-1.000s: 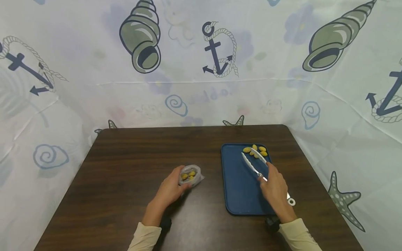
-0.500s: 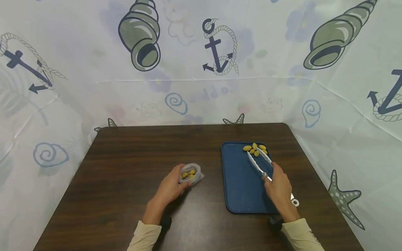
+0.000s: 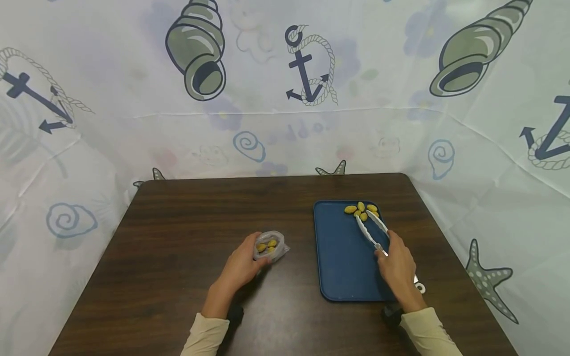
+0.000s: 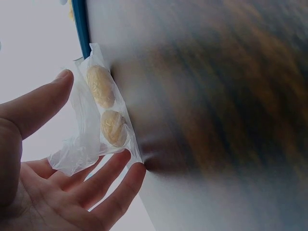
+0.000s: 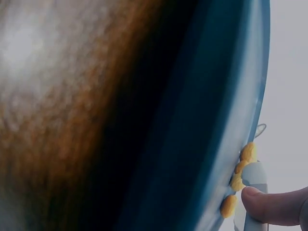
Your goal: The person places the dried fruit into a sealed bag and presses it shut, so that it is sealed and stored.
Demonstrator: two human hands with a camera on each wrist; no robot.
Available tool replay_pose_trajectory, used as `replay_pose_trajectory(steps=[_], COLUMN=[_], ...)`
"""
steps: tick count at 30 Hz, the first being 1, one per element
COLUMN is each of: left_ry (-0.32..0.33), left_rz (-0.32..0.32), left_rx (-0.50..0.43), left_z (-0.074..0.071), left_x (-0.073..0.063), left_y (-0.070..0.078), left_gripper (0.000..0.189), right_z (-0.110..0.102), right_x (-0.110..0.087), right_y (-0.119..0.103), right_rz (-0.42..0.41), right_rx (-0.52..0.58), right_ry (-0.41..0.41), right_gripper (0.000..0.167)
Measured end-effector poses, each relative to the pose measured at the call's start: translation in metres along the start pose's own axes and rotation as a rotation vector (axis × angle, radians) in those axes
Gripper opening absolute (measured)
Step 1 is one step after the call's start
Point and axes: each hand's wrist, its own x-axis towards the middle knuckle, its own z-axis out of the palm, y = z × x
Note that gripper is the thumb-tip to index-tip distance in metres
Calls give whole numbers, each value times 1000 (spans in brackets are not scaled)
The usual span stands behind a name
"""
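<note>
My left hand [image 3: 242,259] holds a small clear plastic bag [image 3: 279,253] by its side, thumb and fingers on either side of it. The bag stands on the table with its mouth up, and a few oval yellow-brown pieces [image 4: 113,128] show inside. My right hand [image 3: 396,262] grips a pair of tongs [image 3: 366,232] over the right side of a blue tray [image 3: 347,272]. The tongs' white arms are spread, with their tips beside several similar oval pieces [image 3: 350,209] at the tray's far end. In the right wrist view, my thumb [image 5: 255,199] presses on the tongs.
Both the bag and tray rest on a dark wood-grain table [image 3: 196,212], the tray toward the right edge. A pale cloth backdrop [image 3: 267,89] printed with shells and anchors surrounds the table's back and sides.
My right hand has shifted a little to the right with the tongs, whose tips moved right across the pieces. My left hand and the bag have stayed in place.
</note>
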Motion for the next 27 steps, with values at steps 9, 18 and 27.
replay_pose_trajectory(steps=[9,18,27], left_ry=[2,-2,0], left_rz=[-8,-16,-14], left_rx=[-10,-15,-11], left_z=[1,1,1], left_x=[0,0,0], left_y=[0,0,-1], left_gripper=[78,78,78], right_z=[1,1,1], right_x=[3,5,0], right_y=[2,2,-2], right_rz=[12,-21,-37], right_rx=[-17,-30,-14], right_ry=[-5,6,18], right_gripper=[66,58,57])
